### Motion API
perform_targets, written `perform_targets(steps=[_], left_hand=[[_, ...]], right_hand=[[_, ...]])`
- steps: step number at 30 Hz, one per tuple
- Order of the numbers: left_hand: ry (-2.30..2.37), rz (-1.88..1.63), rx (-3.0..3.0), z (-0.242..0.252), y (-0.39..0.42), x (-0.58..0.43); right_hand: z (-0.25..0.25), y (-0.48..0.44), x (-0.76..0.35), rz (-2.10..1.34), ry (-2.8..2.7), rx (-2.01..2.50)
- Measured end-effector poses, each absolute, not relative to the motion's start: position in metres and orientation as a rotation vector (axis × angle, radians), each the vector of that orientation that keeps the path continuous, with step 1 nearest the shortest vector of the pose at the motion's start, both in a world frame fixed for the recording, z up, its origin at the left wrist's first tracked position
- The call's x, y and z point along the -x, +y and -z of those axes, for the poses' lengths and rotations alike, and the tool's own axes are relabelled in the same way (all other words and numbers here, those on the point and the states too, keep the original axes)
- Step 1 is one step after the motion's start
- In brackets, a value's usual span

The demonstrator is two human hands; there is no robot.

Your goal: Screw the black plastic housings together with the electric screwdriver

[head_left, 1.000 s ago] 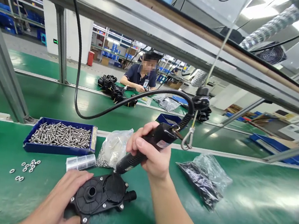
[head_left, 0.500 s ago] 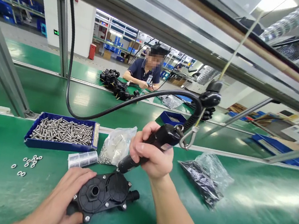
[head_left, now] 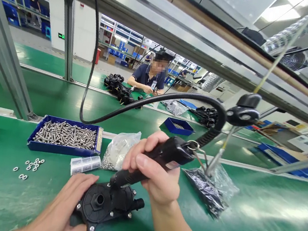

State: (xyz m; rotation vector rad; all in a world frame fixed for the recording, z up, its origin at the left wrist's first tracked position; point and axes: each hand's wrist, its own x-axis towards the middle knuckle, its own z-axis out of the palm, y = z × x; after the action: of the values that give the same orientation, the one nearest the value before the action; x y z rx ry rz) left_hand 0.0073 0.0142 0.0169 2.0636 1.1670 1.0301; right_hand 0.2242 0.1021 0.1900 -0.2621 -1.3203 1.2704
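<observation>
Wrapping round a black power screwdriver, the fingers of the right hand are closed firmly on its grip. A small pale label shows on the tool's side, its print too small to read. The fingers of the left hand grip the left end of a black housing, which lies on the green tabletop with bright screw heads around its edge. The tool's nose is tilted down at the housing's upper edge, just beside one screw; whether it touches cannot be told. A black cable loops from the tool's rear. Beyond the left hand lie loose metal rings, a clear compartmented case, a plastic bag and a blue tray full of screws. To the right is a bag of black parts. Farther back, a seated co-worker wears an illegible badge; a green sign shows an arrow.
</observation>
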Motion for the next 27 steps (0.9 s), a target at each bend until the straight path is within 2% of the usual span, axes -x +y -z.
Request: perform_targets(steps=[17,27], left_hand=[[1.157,-0.937,-1.901,-0.019,0.012,-0.008],[1.138,-0.946,-1.891,-0.024,0.014,-0.008]], right_hand=[[-0.18,0.098,-0.213,-1.379,-1.389,0.286],[-0.174,0.092,-0.21,-1.313,-1.354,0.319]])
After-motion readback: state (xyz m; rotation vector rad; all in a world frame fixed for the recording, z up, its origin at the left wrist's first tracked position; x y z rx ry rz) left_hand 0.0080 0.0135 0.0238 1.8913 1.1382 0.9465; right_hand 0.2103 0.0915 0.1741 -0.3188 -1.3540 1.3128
